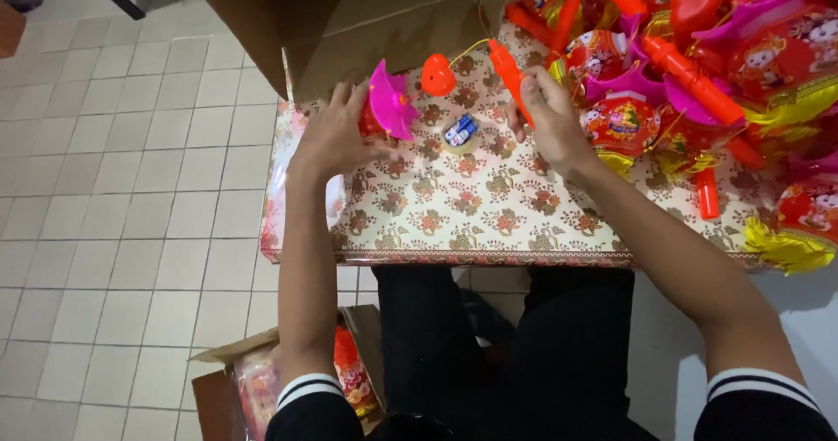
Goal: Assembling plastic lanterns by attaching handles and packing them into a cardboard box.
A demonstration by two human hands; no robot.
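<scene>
My left hand [336, 136] grips a toy lantern with a magenta flared cap [388, 101] and a red body, resting at the table's far left. My right hand [546, 114] holds a red-orange plastic stick handle [506, 70] upright. A thin yellow wire runs from the stick to a small red-orange heart-shaped piece [438, 76] lying on the floral tablecloth [463, 214]. Between my hands sits a small round roll with blue and white batteries [460, 132] on it.
A heap of red, magenta and gold toy lanterns [698, 66] with orange sticks fills the table's right side. A brown cardboard box [349, 22] stands at the far edge. Another open carton [253, 380] with packaged items sits on the tiled floor by my left knee.
</scene>
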